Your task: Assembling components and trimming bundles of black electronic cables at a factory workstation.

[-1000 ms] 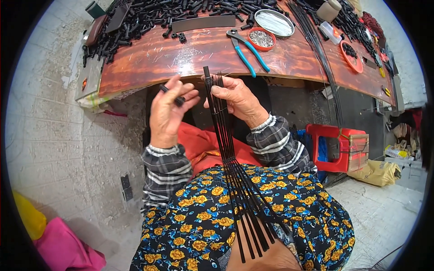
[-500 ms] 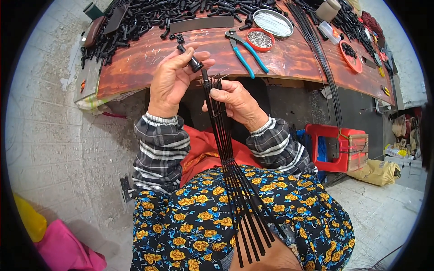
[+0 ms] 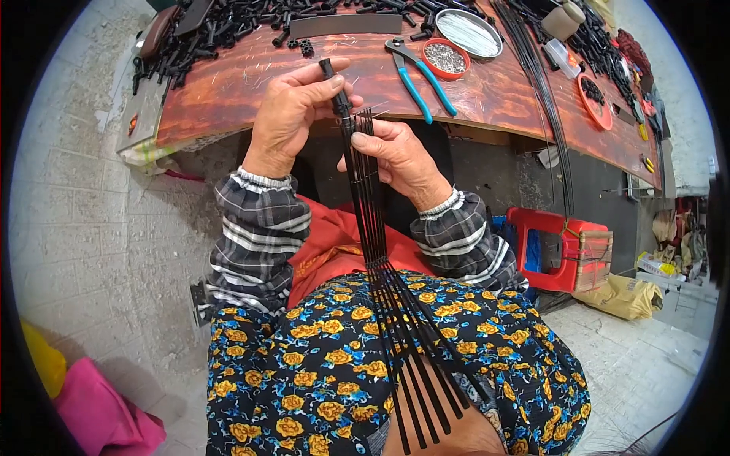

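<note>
Black rods (image 3: 372, 228) clasped by right hand (image 3: 399, 156), left hand (image 3: 293, 114) pinching black cap (image 3: 334, 87); pliers (image 3: 418, 76) beyond.

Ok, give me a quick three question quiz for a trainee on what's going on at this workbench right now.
1. True or false: the left hand pinches a small black cap at the top of the bundle of black rods.
2. Which tool lies on the wooden bench just beyond the hands? A) hammer B) blue-handled pliers C) scissors
3. Fill in: the right hand grips the rods near their ____ end, while their lower ends fan out over the lap.

Key: 1 true; 2 B; 3 upper
</note>
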A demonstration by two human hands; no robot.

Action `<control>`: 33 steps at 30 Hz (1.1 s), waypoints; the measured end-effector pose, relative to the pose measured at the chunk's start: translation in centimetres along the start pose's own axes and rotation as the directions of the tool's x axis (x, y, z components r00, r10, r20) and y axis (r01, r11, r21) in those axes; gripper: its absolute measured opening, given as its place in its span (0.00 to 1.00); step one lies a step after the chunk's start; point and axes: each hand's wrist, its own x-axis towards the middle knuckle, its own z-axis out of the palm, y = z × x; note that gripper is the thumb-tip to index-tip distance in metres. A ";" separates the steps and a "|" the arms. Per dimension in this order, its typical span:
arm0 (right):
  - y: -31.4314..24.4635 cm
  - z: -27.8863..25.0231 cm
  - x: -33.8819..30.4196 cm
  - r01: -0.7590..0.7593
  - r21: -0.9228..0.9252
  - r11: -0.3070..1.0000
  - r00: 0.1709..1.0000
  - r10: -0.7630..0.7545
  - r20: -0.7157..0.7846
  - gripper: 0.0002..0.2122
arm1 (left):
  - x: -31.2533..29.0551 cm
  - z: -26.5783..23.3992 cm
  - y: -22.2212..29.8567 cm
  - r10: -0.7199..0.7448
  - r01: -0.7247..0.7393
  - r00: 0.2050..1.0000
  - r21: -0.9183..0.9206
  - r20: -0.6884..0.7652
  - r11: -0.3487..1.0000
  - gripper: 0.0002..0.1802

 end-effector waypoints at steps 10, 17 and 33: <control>-0.2 0.3 -0.3 0.008 0.020 1.000 1.000 -0.007 -0.012 0.11 | -0.4 -0.4 -0.4 0.033 -0.033 0.993 0.003 0.111 0.999 0.21; -0.3 0.4 -0.5 0.016 0.021 1.000 0.999 -0.016 -0.029 0.11 | -0.4 -0.1 -0.5 0.110 -0.122 0.975 0.048 0.192 0.991 0.22; 0.4 -1.1 -0.1 0.052 0.039 0.998 0.999 -0.051 -0.013 0.12 | -1.5 1.1 -1.2 0.240 -0.269 0.937 0.085 0.254 0.959 0.32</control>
